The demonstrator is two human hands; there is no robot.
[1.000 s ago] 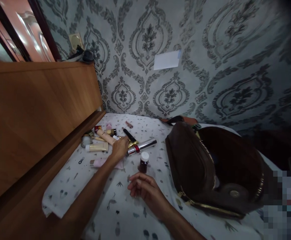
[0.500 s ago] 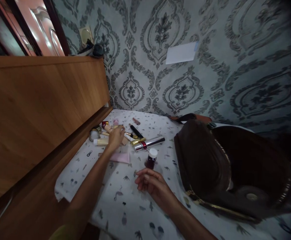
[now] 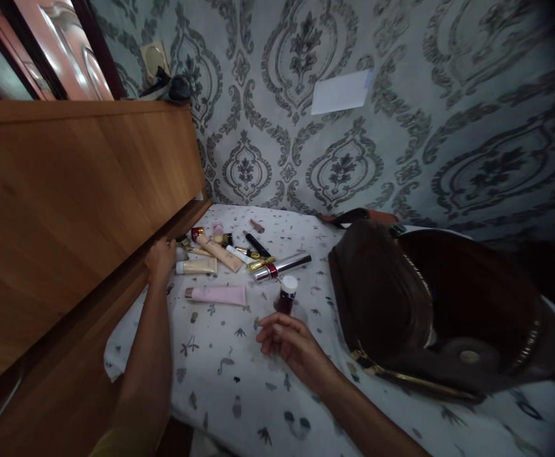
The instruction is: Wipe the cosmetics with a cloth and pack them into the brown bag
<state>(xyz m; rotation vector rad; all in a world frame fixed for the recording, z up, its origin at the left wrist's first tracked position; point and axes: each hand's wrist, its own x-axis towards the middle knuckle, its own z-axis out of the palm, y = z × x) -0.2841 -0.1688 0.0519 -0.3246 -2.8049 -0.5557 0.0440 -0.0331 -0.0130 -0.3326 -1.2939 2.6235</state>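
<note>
My left hand [image 3: 160, 257] is at the left edge of the cloth, beside a roundish pale item [image 3: 181, 254]; its fingers are mostly hidden, so its grip is unclear. My right hand [image 3: 289, 339] hovers loosely curled with fingers apart, holding nothing, just in front of a dark jar with a white cap [image 3: 287, 295]. Between the hands lie a pink tube [image 3: 216, 294], a cream tube [image 3: 197, 266], a beige tube [image 3: 220, 252], a silver tube with a red band [image 3: 284, 265], a gold tube [image 3: 260, 263] and a black stick [image 3: 257, 244].
A dark brown bag [image 3: 382, 292] stands unzipped on the right, its strap [image 3: 363, 216] against the patterned wall. A wooden panel [image 3: 91, 190] borders the left side. Small items lie farther back, among them a red-capped one [image 3: 197, 233] and a pinkish tube [image 3: 257, 226].
My left hand has moved left from above the beige tube to the cloth's left edge, uncovering the tubes. My right hand has hardly moved. The view has shifted slightly.
</note>
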